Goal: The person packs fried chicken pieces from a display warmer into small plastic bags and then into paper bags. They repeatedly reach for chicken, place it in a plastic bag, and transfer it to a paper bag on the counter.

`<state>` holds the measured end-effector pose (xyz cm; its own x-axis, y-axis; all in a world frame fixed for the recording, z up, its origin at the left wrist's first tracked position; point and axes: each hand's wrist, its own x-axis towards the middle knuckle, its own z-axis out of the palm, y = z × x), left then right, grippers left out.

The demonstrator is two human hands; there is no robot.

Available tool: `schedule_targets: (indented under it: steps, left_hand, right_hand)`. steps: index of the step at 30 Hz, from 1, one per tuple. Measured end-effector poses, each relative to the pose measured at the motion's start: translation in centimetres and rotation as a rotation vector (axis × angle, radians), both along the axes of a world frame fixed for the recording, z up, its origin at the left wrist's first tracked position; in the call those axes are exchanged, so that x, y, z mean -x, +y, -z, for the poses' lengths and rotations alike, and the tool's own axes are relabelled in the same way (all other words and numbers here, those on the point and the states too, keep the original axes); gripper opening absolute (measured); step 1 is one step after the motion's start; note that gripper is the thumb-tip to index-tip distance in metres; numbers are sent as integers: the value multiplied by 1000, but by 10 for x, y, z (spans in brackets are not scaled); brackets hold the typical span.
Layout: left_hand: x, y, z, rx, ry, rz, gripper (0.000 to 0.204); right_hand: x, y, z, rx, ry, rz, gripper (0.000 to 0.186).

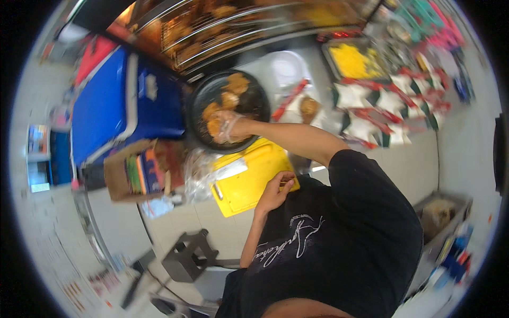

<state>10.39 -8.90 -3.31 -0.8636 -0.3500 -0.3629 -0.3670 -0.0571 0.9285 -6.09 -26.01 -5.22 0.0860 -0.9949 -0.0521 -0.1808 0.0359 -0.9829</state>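
Note:
My right hand (228, 126), in a clear plastic glove, reaches into a round black pan (249, 114) among several golden-brown fried pieces (237, 83); its fingers touch the lower pieces but are blurred, so their grip is unclear. My left hand (278, 188) is at the right edge of the yellow cutting board (238, 193) with its fingers curled; what they hold, if anything, is unclear. A white label or strip (230, 168) lies on the board. Right of the pan are a long red item (289, 100) and a brown piece (308, 110) on white paper.
A blue cooler (101, 111), cardboard box (119, 175) and clear bags (197, 175) stand left. Right are a tray of yellow food (336, 55) and rows of white wrappers (371, 103). A lit display cabinet (201, 37) runs behind. A dark stool (188, 254) stands below.

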Motion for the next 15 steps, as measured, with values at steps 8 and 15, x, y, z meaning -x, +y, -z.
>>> schedule_targets:
  steps: [8, 15]
  left_hand:
    - [100, -4, -49, 187, 60, 380, 21]
    - [325, 19, -32, 652, 694, 276, 28]
  right_hand:
    - [143, 232, -127, 438, -117, 424, 69]
    - [189, 411, -47, -271, -330, 1090, 52]
